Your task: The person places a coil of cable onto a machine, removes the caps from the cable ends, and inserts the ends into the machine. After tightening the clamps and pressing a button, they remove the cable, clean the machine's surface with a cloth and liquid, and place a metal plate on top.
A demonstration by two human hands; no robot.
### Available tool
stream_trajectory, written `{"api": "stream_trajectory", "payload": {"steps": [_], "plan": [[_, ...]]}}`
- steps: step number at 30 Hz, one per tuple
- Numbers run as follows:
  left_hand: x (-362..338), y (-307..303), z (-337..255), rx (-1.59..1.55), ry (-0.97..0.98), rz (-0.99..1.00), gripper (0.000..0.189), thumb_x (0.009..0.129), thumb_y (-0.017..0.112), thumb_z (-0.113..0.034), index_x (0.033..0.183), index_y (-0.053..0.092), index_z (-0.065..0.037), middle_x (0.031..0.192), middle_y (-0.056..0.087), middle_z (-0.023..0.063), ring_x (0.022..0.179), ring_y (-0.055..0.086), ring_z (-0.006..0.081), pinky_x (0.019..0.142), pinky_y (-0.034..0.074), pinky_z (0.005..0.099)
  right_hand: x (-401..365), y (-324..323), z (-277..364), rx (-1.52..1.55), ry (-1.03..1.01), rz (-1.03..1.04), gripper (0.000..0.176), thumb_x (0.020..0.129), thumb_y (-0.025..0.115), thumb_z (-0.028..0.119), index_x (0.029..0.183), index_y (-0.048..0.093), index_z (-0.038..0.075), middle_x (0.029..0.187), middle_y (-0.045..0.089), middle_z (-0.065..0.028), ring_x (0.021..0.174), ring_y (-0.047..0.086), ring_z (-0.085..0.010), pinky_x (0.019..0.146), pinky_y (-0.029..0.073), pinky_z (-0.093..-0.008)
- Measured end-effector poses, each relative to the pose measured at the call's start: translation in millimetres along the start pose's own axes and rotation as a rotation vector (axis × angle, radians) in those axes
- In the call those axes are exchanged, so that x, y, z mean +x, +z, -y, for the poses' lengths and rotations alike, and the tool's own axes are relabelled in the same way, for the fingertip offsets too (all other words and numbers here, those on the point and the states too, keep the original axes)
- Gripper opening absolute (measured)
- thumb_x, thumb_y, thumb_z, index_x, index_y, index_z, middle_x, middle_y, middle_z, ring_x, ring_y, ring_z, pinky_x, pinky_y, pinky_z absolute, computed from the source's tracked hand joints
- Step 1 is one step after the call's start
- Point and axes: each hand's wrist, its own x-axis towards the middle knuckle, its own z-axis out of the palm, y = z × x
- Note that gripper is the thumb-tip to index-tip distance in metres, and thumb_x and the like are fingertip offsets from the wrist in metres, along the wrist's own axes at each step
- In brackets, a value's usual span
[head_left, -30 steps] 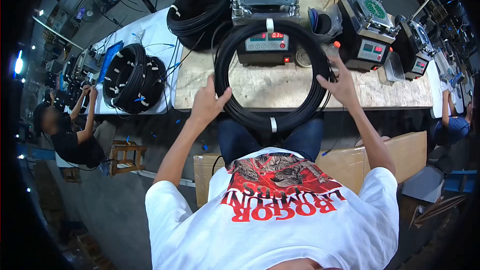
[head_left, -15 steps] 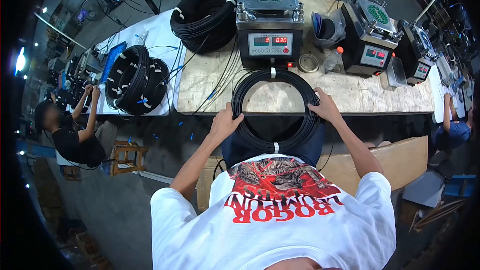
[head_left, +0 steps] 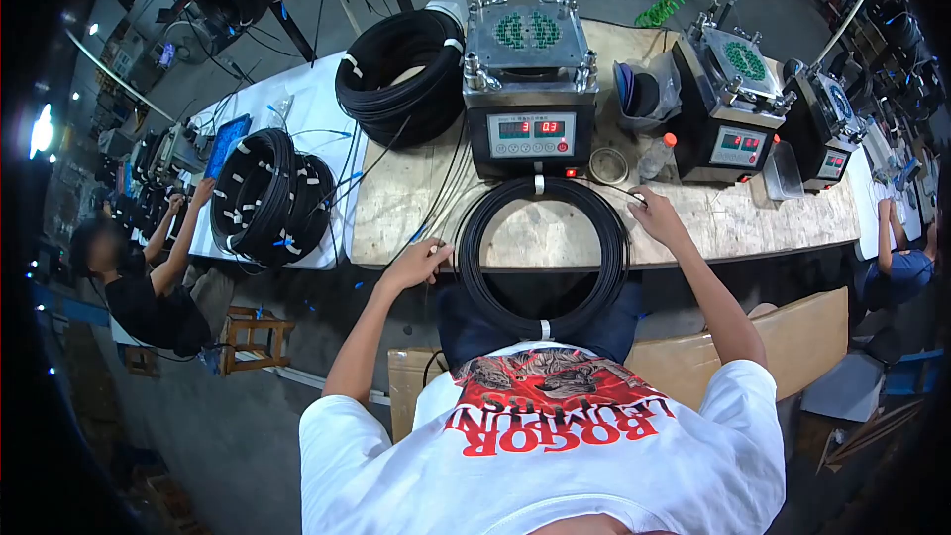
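A coil of black cable (head_left: 615, 260), bound with white bands at its top and bottom, lies partly on the wooden tabletop and overhangs the front edge toward my lap. My right hand (head_left: 658, 219) is closed in a pinch on a loose black cable end (head_left: 632, 194) at the coil's upper right. Just left of the coil is my left hand (head_left: 421, 264), its fingers curled in; whether anything is between them I cannot make out. Directly behind the coil stands a machine (head_left: 529, 137) with a red digital display and a metal plate on top.
Larger black cable coils (head_left: 404, 79) stand at the back left, with more coils (head_left: 260, 200) on the white table. Two similar machines (head_left: 735, 144) stand to the right. A small bottle (head_left: 656, 160) and a round dish (head_left: 607, 166) are nearby. People sit at both sides.
Both hands have let go of the coil's sides. The right hand now pinches a cable end; the left has moved slightly outward. The view has tilted, so the table appears lower.
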Motion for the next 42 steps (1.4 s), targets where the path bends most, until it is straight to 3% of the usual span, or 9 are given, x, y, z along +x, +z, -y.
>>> {"api": "stream_trajectory", "payload": {"steps": [6, 10, 13, 14, 16, 22, 26, 33, 42], "plan": [[10.3, -68.1, -47.6, 0.451, 0.017, 0.078, 0.058, 0.101, 0.059, -0.050, 0.103, 0.073, 0.006, 0.086, 0.074, 0.0191, 0.070, 0.073, 0.0231, 0.068, 0.056, 0.0396, 46.6, -17.0, 0.1, -0.016, -0.258, -0.133, 0.027, 0.094, 0.066, 0.016, 0.117, 0.070, 0.002, 0.088, 0.074, -0.0196, 0.078, 0.072, -0.0344, 0.072, 0.055, -0.0410], [29.4, -104.1, -132.2, 0.324, 0.315, -0.194, 0.036, 0.104, 0.059, -0.027, 0.092, 0.071, 0.004, 0.074, 0.069, 0.0079, 0.062, 0.064, 0.0136, 0.061, 0.053, 0.0312, 104.8, -64.1, 69.9, 0.261, -0.253, -0.207, 0.025, 0.096, 0.064, 0.015, 0.112, 0.071, -0.002, 0.077, 0.072, -0.0133, 0.056, 0.066, -0.0174, 0.056, 0.052, -0.0326], [54.5, -117.9, -198.5, 0.146, 0.570, -0.493, 0.026, 0.104, 0.060, -0.022, 0.101, 0.066, 0.003, 0.077, 0.065, 0.0050, 0.064, 0.060, 0.0096, 0.062, 0.049, 0.0270, 150.5, -100.4, 129.6, 0.305, -0.253, -0.260, 0.026, 0.099, 0.059, 0.017, 0.113, 0.072, -0.001, 0.072, 0.070, -0.0090, 0.052, 0.062, -0.0119, 0.050, 0.048, -0.0290], [60.3, -120.1, -221.5, 0.083, 0.631, -0.567, 0.028, 0.104, 0.060, -0.022, 0.109, 0.063, 0.005, 0.089, 0.070, 0.0182, 0.075, 0.066, 0.0225, 0.073, 0.052, 0.0339, 169.6, -105.8, 141.6, 0.342, -0.253, -0.236, 0.027, 0.099, 0.060, 0.018, 0.112, 0.073, -0.001, 0.070, 0.068, -0.0078, 0.051, 0.060, -0.0116, 0.049, 0.046, -0.0285], [81.1, -128.6, -250.4, 0.091, 0.708, -0.634, 0.035, 0.105, 0.060, -0.029, 0.125, 0.061, 0.001, 0.091, 0.070, 0.0141, 0.086, 0.066, 0.0200, 0.082, 0.052, 0.0330, 202.3, -110.3, 157.9, 0.418, -0.245, -0.186, 0.028, 0.099, 0.060, 0.022, 0.112, 0.075, 0.001, 0.067, 0.066, -0.0054, 0.049, 0.057, -0.0111, 0.048, 0.044, -0.0275], [135.9, -140.0, -279.6, 0.171, 0.518, -0.493, 0.059, 0.095, 0.069, -0.045, 0.134, 0.059, -0.002, 0.093, 0.071, 0.0223, 0.088, 0.069, 0.0287, 0.083, 0.054, 0.0383, 251.5, -94.0, 177.4, 0.506, -0.027, -0.059, 0.034, 0.096, 0.067, 0.036, 0.092, 0.072, 0.003, 0.066, 0.062, -0.0010, 0.051, 0.052, -0.0103, 0.046, 0.039, -0.0287], [132.3, -139.1, -283.3, 0.194, 0.510, -0.479, 0.060, 0.091, 0.076, -0.042, 0.136, 0.061, -0.005, 0.075, 0.060, 0.0044, 0.070, 0.055, 0.0114, 0.065, 0.044, 0.0294, 269.8, -76.6, 167.6, 0.628, -0.113, -0.048, 0.029, 0.097, 0.070, 0.035, 0.086, 0.069, 0.008, 0.067, 0.059, 0.0023, 0.058, 0.049, -0.0083, 0.054, 0.036, -0.0283], [107.7, -146.3, -294.3, 0.022, 0.634, -0.346, 0.060, 0.088, 0.081, -0.030, 0.137, 0.060, -0.003, 0.075, 0.060, 0.0026, 0.069, 0.051, 0.0067, 0.062, 0.041, 0.0269, 246.7, -106.7, 208.9, 1.019, -0.005, -0.132, 0.026, 0.087, 0.068, 0.012, 0.064, 0.058, 0.010, 0.057, 0.048, 0.0029, 0.045, 0.037, -0.0092, 0.045, 0.025, -0.0312], [128.3, -169.0, -288.3, 0.636, 0.834, -0.681, 0.016, 0.091, 0.063, -0.007, 0.099, 0.068, 0.006, 0.086, 0.065, 0.0330, 0.092, 0.063, 0.0498, 0.077, 0.052, 0.0517, 254.4, -108.2, 280.6, 1.167, -0.123, -0.122, 0.017, 0.086, 0.065, 0.007, 0.071, 0.062, 0.000, 0.061, 0.060, -0.0065, 0.045, 0.050, -0.0118, 0.040, 0.036, -0.0284]]}}
